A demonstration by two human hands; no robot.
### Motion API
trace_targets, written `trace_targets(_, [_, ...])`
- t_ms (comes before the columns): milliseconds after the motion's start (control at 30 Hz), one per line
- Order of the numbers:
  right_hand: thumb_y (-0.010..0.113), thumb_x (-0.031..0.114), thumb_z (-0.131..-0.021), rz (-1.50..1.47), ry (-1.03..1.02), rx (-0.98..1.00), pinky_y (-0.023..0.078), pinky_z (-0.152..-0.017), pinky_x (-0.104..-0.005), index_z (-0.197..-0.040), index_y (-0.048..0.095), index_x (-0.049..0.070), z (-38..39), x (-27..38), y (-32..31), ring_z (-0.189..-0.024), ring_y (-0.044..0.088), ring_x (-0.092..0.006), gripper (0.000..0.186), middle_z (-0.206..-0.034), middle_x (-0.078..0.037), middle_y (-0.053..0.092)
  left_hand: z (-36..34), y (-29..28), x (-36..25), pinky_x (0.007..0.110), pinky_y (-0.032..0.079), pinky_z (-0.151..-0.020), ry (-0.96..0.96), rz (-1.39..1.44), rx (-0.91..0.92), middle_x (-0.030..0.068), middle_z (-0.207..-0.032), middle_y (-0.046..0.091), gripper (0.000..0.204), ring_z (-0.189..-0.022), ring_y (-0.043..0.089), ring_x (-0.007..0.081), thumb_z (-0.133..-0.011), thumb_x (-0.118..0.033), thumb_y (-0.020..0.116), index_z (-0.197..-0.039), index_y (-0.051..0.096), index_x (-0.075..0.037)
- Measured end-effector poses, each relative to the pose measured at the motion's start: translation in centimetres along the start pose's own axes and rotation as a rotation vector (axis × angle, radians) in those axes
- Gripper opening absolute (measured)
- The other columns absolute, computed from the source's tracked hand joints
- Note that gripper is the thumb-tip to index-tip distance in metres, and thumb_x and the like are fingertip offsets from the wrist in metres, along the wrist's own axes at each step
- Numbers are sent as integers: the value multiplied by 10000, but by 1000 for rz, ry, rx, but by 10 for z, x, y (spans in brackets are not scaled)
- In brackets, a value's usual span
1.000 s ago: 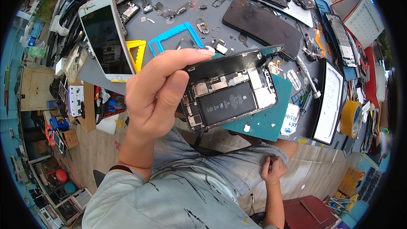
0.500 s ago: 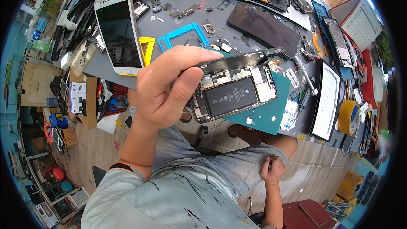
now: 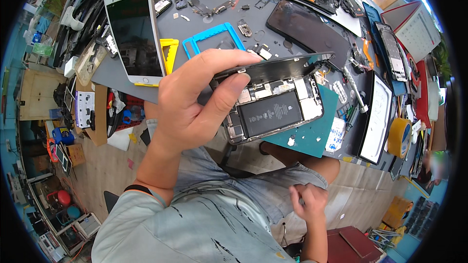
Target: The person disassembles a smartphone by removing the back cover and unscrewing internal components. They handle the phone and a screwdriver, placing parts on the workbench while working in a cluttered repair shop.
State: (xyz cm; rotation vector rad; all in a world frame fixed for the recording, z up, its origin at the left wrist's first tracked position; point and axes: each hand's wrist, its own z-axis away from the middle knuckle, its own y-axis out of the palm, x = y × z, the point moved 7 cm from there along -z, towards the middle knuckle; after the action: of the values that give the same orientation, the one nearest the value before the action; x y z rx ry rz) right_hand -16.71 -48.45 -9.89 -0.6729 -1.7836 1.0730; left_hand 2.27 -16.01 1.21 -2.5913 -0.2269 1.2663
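My left hand (image 3: 190, 102) is closed, pinching the edge of an opened smartphone's dark screen panel (image 3: 287, 70) between thumb and fingers. The panel is tilted up from the phone body (image 3: 307, 106), whose black battery (image 3: 272, 114) and metal-shielded parts lie exposed. This phone is held raised in front of a green mat (image 3: 314, 131) at the bench's near edge. Over my right thigh, my right hand (image 3: 311, 200) is held with its fingers curled and the thumb apart. Whether anything is inside those fingers is hidden.
A white phone (image 3: 132, 34) leans on a yellow frame (image 3: 168, 53) left of my hand. Beyond are a blue frame (image 3: 214, 36), small loose parts and a dark phone (image 3: 307, 25). At right lie a screwdriver-like tool (image 3: 356, 90), a white-faced panel (image 3: 376, 117) and yellow tape (image 3: 399, 138).
My right hand has lifted slightly off my thigh and shifted left and down, its thumb now spread. The opened phone has moved slightly right within view, still in my left hand.
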Motion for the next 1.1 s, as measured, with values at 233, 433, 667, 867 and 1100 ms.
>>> trace_targets(233, [947,256,-864,-10,-133,-37,615,-687,-338,-1363,748,-49,-154,110,-85,-946,799,-297,618,-1360,-259,762,1,0,-2,352,608,-979,-46,85,-1,189,-1217,808,245,-1093,777,234,-1081,-22,661,-1293,721,86])
trace_targets(433, [946,345,-899,97,62,-96,665,-905,-430,-1435,705,-60,-208,126,-61,-1185,793,-416,714,-1458,-277,715,-3,-1,0,363,625,-924,30,87,16,205,-1156,814,224,-1042,796,256,-1064,-20,682,-1256,742,78])
trace_targets(667, [931,430,-902,280,101,-116,664,-931,-433,-1474,676,-65,-216,131,-46,-1209,783,-410,798,-1492,-270,694,-5,-3,-1,380,632,-885,92,53,5,211,-1090,814,228,-985,799,287,-985,-17,737,-1193,767,74])
trace_targets(867, [909,456,-915,379,97,-123,679,-862,-417,-1453,680,-88,-215,135,-38,-1152,800,-406,798,-1449,-276,714,-6,-3,-1,384,630,-876,91,60,12,218,-1078,812,238,-976,796,304,-964,-7,737,-1182,767,82])
trace_targets(1100, [894,495,-922,401,46,-148,684,-816,-409,-1420,691,-112,-219,134,-37,-1080,819,-403,811,-1389,-299,735,-4,-2,-1,406,628,-934,71,47,17,230,-1095,811,240,-1016,799,322,-980,0,716,-1197,762,91])
